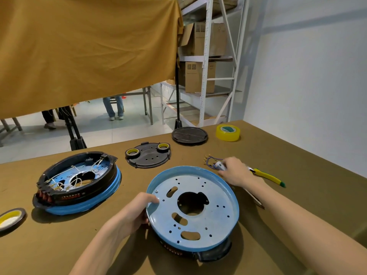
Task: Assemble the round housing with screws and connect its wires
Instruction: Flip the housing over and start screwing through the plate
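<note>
A: What's at the far left of the counter (pixel 59 245)?

B: A tape roll (pixel 11 218) with a black rim at the edge, then a second round housing (pixel 77 183), black ring on a blue base, with white wires looped inside.

A: And the left hand (pixel 132 212)?

B: It grips the left rim of the blue round housing (pixel 193 208), thumb hooked over the lip onto the perforated plate, fingers curled under the edge. That housing lies near the counter's front, open side up, on a black base.

A: Behind it?

B: A black cover plate (pixel 148 157) carrying two small tape rolls, and farther back a black round lid (pixel 189 135). A yellow tape roll (pixel 228 132) sits beyond that.

A: The right hand (pixel 236 171)?

B: Just past the housing's far right rim, palm down, fingers curled on a small white part of the wire bundle (pixel 212 162). A yellow-handled tool (pixel 268 176) lies partly under the wrist.
</note>
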`<state>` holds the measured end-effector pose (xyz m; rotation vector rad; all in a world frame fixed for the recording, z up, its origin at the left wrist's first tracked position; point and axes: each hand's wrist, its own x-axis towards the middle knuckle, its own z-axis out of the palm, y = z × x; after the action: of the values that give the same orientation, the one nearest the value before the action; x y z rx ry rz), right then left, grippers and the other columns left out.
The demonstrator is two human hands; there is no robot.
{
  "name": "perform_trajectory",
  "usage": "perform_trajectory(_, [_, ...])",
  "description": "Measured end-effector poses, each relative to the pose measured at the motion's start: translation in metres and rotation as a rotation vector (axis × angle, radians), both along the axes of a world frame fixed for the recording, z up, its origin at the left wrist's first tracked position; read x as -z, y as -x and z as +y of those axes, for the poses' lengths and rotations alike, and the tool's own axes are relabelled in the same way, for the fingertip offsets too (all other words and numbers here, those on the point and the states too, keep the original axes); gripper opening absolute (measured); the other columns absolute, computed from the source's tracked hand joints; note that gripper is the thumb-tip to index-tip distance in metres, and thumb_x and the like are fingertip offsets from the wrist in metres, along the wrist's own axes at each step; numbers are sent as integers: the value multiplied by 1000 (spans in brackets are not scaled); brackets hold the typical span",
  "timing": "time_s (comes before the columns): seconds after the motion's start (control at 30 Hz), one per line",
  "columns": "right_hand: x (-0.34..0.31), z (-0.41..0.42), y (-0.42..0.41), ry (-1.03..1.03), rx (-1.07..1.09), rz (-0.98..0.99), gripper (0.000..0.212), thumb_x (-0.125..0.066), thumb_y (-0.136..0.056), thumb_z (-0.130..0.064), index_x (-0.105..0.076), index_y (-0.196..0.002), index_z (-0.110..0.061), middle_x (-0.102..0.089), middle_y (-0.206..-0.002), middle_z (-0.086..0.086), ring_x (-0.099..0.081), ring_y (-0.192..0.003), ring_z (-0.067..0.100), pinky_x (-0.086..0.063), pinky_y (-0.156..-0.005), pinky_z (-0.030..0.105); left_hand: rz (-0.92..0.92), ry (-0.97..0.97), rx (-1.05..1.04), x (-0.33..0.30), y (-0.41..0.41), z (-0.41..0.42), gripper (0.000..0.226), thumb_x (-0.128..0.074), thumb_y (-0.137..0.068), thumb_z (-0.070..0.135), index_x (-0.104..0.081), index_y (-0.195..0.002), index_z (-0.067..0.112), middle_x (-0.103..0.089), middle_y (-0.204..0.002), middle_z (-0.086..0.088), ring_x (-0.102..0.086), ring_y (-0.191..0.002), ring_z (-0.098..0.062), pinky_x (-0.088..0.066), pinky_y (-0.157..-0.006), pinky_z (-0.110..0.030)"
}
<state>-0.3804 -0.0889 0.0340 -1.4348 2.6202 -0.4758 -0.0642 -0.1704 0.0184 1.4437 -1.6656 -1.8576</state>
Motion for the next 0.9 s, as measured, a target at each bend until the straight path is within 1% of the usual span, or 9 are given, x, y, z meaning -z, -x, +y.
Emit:
perform_trajectory(0.13, [-43,1,-22,393,-81,-14,15,-63,-100,-25,-61,-93,-12,-58,-93,12,-50,-78,25,-37,-66,36,-10,-6,-12,3,1,-1,19,-59,-93,17,-58,-109,8,-70,-98,-18,-61,-95,-34,-44,-83,-40])
perform_trajectory(0.2, [-65,-2,-39,601,-124,-141,14,-62,-101,-24,-64,-102,-11,-60,-88,8,-52,-74,20,-45,-64,35,-6,1,-12,6,2,-1,18,-59,-94,18,-59,-109,9,-70,-95,-16,-63,-92,-32,-45,-81,-38])
perform_trajectory(0.3, [-88,-12,-67,815,-139,-633,12,-57,-104,-23,-59,-112,-14,-64,-85,7,-60,-61,13,-55,-56,25,12,13,4,8,3,0,21,-61,-93,25,-60,-110,12,-72,-93,-15,-63,-90,-30,-45,-82,-38])
perform_trajectory(0.43, [-98,-31,-98,889,-166,-1111,9,-51,-108,-22,-51,-108,-13,-64,-80,9,-60,-56,14,-55,-54,29,92,34,33,7,6,-1,43,-54,-97,58,-67,-118,23,-78,-103,-11,-69,-94,-28,-50,-85,-39])
perform_trajectory(0.5, [-95,-41,-111,941,-174,-1162,8,-48,-109,-20,-49,-106,-13,-61,-80,9,-57,-55,14,-53,-55,29,138,29,32,7,7,-1,52,-44,-95,72,-68,-118,32,-80,-103,-3,-75,-98,-26,-56,-93,-43])
perform_trajectory(0.6, [-90,-53,-127,1008,-168,-1168,8,-46,-109,-20,-48,-109,-12,-57,-84,11,-54,-59,14,-50,-58,28,144,32,13,9,7,-1,67,-32,-94,79,-70,-117,29,-79,-106,-8,-71,-109,-34,-51,-104,-50])
perform_trajectory(0.67, [-86,-59,-137,1027,-182,-1140,8,-45,-109,-21,-47,-110,-12,-56,-88,13,-54,-62,14,-50,-61,29,127,44,8,11,7,-1,73,-29,-95,78,-70,-120,24,-77,-108,-13,-70,-111,-38,-52,-98,-48])
perform_trajectory(0.77, [-80,-65,-149,1039,-233,-1096,9,-45,-109,-20,-46,-112,-11,-55,-85,10,-53,-62,12,-50,-61,28,121,45,17,14,7,-4,69,-31,-97,77,-70,-121,24,-73,-118,-19,-67,-115,-42,-50,-104,-52])
perform_trajectory(0.9, [-73,-70,-161,1045,-302,-1069,4,-44,-109,-17,-46,-107,-13,-55,-81,5,-53,-60,10,-49,-61,26,143,40,21,17,7,-7,67,-33,-97,76,-72,-118,25,-71,-120,-20,-66,-104,-37,-45,-89,-44])
